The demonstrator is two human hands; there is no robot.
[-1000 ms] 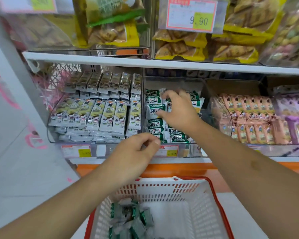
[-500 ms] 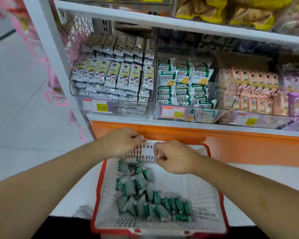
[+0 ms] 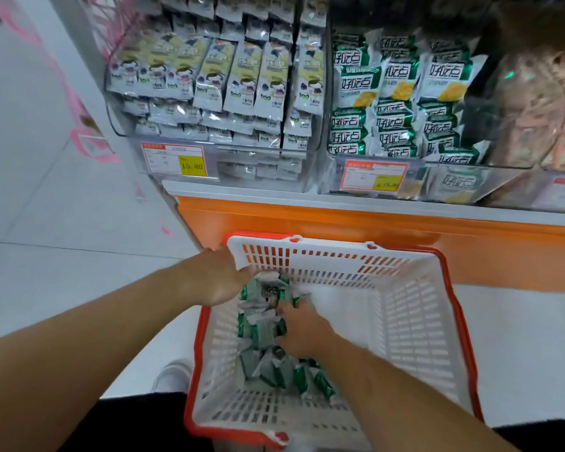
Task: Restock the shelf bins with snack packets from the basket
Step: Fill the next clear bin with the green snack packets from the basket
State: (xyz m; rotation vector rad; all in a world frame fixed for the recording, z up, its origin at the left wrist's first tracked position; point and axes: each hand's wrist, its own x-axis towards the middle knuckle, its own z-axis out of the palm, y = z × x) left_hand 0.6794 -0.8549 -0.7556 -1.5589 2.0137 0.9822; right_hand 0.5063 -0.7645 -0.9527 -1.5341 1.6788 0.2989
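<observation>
**Both hands back down in the basket for another load**

A second ago my right hand was up in the green-packet bin while the left hung curled above the basket; half a second ago both were over the near rim. Now my view has tipped down and both hands are inside the basket [image 3: 415, 321].

My left hand [image 3: 221, 277] sits at the far-left corner, by the red rim, its fingers reaching into the top of the heap of green snack packets [image 3: 265, 334]. I cannot tell whether it has closed on one, since the fingertips are hidden among the wrappers. My right hand [image 3: 302, 329] lies on the middle of the heap, fingers curled down into it; it looks to me like it is gathering packets, but the grip itself is out of sight.

The packets lie along the left side of the basket, the right half showing bare white mesh. Above, the green-packet bin [image 3: 402, 96] in the middle of the shelf is stacked with matching packets, between the seaweed-style bin [image 3: 216, 79] and a blurred bin at the right.

My reading: one drop is finished and the next pick-up has begun, with a fair heap left to move.
</observation>
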